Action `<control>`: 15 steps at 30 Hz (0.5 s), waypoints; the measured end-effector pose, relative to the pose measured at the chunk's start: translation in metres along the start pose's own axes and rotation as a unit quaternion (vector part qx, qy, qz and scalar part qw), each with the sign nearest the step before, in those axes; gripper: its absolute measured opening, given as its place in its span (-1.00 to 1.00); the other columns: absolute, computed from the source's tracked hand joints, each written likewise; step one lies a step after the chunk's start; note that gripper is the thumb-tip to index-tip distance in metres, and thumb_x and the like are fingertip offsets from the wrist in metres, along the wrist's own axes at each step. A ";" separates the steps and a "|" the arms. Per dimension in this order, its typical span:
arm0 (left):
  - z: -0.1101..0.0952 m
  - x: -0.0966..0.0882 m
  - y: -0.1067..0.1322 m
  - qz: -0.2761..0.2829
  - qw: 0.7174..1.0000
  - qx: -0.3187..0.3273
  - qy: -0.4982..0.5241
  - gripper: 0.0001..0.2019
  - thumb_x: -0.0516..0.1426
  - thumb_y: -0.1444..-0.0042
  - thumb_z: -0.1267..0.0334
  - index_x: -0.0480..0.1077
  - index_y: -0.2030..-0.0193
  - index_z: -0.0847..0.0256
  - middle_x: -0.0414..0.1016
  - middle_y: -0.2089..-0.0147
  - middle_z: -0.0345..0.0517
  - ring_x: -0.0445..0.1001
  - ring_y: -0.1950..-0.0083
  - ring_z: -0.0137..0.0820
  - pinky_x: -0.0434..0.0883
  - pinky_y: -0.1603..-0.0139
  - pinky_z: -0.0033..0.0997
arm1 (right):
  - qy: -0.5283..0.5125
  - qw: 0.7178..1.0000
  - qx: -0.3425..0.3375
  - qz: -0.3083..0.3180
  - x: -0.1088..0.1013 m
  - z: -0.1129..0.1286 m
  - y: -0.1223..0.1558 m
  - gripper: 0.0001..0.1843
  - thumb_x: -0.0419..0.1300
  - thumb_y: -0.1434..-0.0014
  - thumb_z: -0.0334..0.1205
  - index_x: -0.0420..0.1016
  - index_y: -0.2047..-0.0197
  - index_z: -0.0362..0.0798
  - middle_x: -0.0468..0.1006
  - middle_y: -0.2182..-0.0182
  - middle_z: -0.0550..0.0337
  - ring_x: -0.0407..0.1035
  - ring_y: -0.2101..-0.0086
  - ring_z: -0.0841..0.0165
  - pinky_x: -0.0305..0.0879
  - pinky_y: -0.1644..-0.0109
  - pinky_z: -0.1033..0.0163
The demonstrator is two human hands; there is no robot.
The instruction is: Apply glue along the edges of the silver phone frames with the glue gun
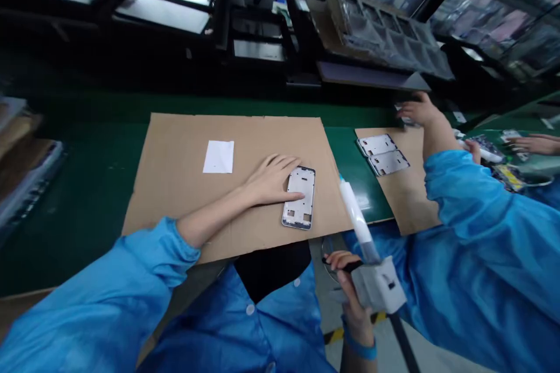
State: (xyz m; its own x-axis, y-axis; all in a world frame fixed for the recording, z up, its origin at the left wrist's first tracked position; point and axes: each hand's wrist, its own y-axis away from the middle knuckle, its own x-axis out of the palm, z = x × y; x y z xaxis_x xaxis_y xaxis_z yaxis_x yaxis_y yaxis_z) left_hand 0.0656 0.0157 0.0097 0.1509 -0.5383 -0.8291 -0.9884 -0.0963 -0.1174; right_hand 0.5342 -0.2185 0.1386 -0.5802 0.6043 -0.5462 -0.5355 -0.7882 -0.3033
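Note:
My left hand (271, 180) lies flat on a brown cardboard sheet (184, 186), its thumb reaching over the edge of a metal phone mid-frame (298, 198). The frame is silver with rectangular cut-outs and a dark rim. My right hand (347, 285) is near the table's front edge, shut around a white glue dispensing gun (378, 285). A white syringe barrel (356, 215) rises from the gun, with its narrow blue tip pointing up beside the cardboard. A small sheet of white paper (218, 157) lies left of my left hand.
Two more metal frames (382, 154) lie on a second cardboard sheet (402, 186) on the green workbench (83, 209). A co-worker's blue sleeve (476, 204) and hand (420, 110) reach across there. Another hand (534, 142) is at far right. A plastic tray (389, 34) stands behind.

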 end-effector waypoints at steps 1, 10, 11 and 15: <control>0.000 0.002 0.000 -0.005 1.000 0.010 0.008 -0.08 0.25 -0.43 -0.45 0.34 -0.72 0.04 0.42 -0.66 0.14 0.28 -0.70 0.20 0.05 -0.80 0.26 | 0.098 0.994 0.043 0.031 -0.018 -0.017 -0.026 -0.66 0.08 -0.42 -0.44 0.62 0.28 0.02 0.79 -0.13 0.11 0.48 -0.38 0.87 -0.35 -0.75 0.46; -0.001 -0.001 -0.001 -0.014 0.998 -0.001 0.053 -0.19 0.37 -0.33 -0.44 0.53 -0.51 0.04 0.58 -0.32 0.07 0.48 -0.38 0.10 0.29 -0.64 0.19 | 0.199 0.967 -0.021 0.159 -0.016 -0.076 0.079 -0.69 0.31 -0.39 -0.40 0.84 -0.07 -0.02 0.76 -0.24 0.18 0.51 -0.44 0.57 -0.08 -0.74 0.43; -0.002 -0.001 0.000 -0.012 0.998 0.002 0.057 -0.20 0.37 -0.33 -0.43 0.53 -0.51 0.03 0.59 -0.32 0.06 0.47 -0.38 0.10 0.28 -0.65 0.19 | 0.182 0.966 -0.044 0.180 0.000 -0.069 0.107 -0.65 0.38 -0.39 -0.36 0.84 -0.17 0.05 0.73 -0.30 0.22 0.51 -0.46 0.47 -0.18 -0.83 0.26; -0.003 0.000 0.000 -0.017 0.997 0.012 0.071 -0.27 0.37 -0.35 -0.40 0.57 -0.47 -0.01 0.60 -0.31 0.02 0.46 -0.38 0.08 0.29 -0.63 0.17 | 0.165 0.963 -0.070 0.200 0.049 -0.044 0.176 -0.62 0.33 -0.53 -0.21 0.77 -0.31 0.30 0.66 -0.40 0.33 0.51 -0.49 0.26 -0.19 -0.94 -0.19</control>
State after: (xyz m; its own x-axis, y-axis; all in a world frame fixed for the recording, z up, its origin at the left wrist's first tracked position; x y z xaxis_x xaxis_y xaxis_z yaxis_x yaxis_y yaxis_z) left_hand 0.0659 0.0138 0.0115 0.1835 -0.6478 -0.7394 -0.9825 -0.0966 -0.1592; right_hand 0.4387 -0.3325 0.0240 -0.4834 0.1977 -0.8528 -0.2087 -0.9721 -0.1070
